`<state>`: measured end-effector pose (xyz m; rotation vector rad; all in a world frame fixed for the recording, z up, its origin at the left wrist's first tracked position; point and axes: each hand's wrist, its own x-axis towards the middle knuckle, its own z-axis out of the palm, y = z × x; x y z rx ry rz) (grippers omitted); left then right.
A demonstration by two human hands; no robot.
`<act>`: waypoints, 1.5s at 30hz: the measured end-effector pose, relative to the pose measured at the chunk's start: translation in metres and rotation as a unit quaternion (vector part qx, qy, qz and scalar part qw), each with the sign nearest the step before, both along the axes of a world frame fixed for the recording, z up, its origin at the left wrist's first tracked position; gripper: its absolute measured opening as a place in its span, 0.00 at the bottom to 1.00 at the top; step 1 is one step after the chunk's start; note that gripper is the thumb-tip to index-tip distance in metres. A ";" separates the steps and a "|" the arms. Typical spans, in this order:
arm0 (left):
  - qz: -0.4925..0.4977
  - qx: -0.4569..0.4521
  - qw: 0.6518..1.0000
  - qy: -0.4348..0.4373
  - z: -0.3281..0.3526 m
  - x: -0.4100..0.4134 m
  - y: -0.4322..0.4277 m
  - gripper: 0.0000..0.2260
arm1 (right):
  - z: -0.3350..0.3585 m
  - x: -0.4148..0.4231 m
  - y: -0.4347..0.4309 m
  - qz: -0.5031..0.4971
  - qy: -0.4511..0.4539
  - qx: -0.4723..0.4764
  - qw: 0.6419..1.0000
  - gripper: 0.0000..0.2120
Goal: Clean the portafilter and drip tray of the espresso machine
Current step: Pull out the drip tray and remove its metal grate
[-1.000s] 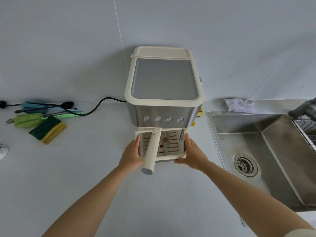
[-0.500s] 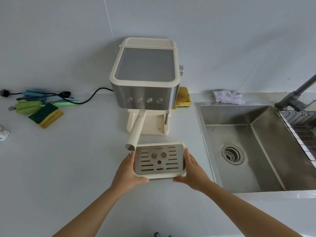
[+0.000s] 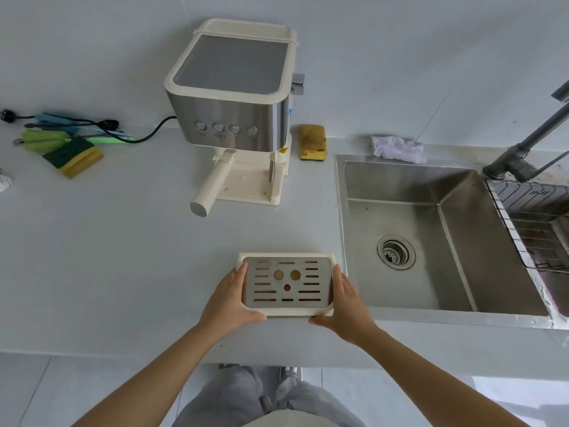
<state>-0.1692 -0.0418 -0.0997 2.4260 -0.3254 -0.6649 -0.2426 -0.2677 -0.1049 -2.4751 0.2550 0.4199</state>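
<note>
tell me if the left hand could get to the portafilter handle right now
Probably not at once: the left hand is gripping the drip tray along with the right hand. The counter up to the portafilter handle looks clear.

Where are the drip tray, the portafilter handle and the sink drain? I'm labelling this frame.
drip tray (image 3: 286, 282): head view, middle of its metal grate.
portafilter handle (image 3: 212, 183): head view, mid-length of the cream handle.
sink drain (image 3: 395, 252): head view, centre of the strainer.
</note>
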 end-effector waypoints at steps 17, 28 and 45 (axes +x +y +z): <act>-0.146 0.197 0.969 -0.031 0.011 -0.001 -0.013 0.45 | 0.010 0.003 0.002 -0.013 -0.017 0.009 1.000 0.55; -0.264 0.176 0.942 -0.108 0.017 0.008 -0.031 0.30 | 0.018 0.029 0.017 0.145 0.002 -0.100 0.984 0.29; -0.267 0.182 0.938 -0.124 0.020 0.016 -0.040 0.27 | 0.026 0.043 0.021 0.152 0.044 -0.111 0.981 0.27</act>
